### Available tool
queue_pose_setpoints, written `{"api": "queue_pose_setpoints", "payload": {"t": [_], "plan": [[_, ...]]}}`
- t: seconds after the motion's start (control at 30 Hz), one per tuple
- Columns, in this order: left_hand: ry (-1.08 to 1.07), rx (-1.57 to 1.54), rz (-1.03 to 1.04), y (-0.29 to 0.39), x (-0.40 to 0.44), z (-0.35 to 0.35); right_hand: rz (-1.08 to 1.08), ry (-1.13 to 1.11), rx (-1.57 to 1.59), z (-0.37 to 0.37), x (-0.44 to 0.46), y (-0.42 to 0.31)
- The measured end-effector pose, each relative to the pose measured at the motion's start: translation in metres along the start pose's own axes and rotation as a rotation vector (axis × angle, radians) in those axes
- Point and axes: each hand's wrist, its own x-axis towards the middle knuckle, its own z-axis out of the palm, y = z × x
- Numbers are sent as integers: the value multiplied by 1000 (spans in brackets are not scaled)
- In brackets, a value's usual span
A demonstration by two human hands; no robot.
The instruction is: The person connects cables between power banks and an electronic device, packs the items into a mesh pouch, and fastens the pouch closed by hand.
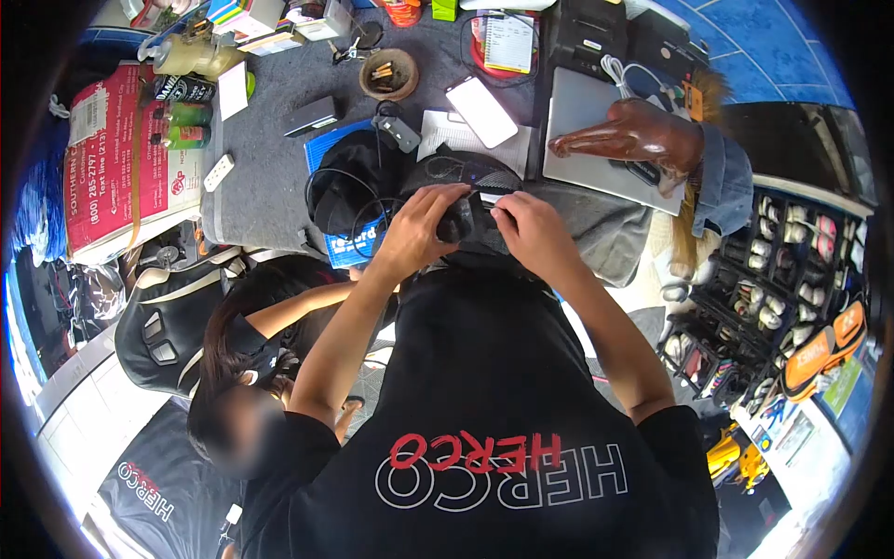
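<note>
At the near edge of the table, my left hand [414, 233] is closed around a small dark object [456, 222] whose kind I cannot make out. Just right of it, my right hand [538, 233] has its fingers curled inward, thumb near the index finger, beside dark material. Whether it grips anything is hidden. Beyond both hands lies a black mesh-textured item [470, 172]. A black cap-like item [354, 177] with a thin black cable rests left of my left hand, on a blue printed packet [346, 244].
The grey-covered table [270, 168] bears a white phone [481, 112], an ashtray [388, 74], a power bank-like block [310, 116] and a laptop [587, 140] under a brown horse figure [643, 140]. Another person [270, 317] sits close at left. A shoe rack [782, 270] stands right.
</note>
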Motion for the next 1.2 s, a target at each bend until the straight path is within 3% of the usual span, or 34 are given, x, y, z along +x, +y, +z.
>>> {"api": "queue_pose_setpoints", "payload": {"t": [0.4,0.5,0.57,0.67,0.97,1.13,1.2], "plan": [[-71,-94,-91,3,-4,-11,70,-124,135,-19,22,-9],[-63,-274,-233,8,-6,-16,91,-141,215,-32,23,-20],[-13,-203,-44,6,-2,-15,91,-136,245,-40,22,-28],[-61,-111,21,17,8,-25,48,-145,56,-48,21,-39],[-88,-8,-1,24,15,-25,-67,-36,46,-38,22,-33],[-62,-19,7,22,12,-15,48,-179,75,-41,22,-27],[-57,-39,5,25,15,-13,118,-128,140,-22,12,-15]]}}
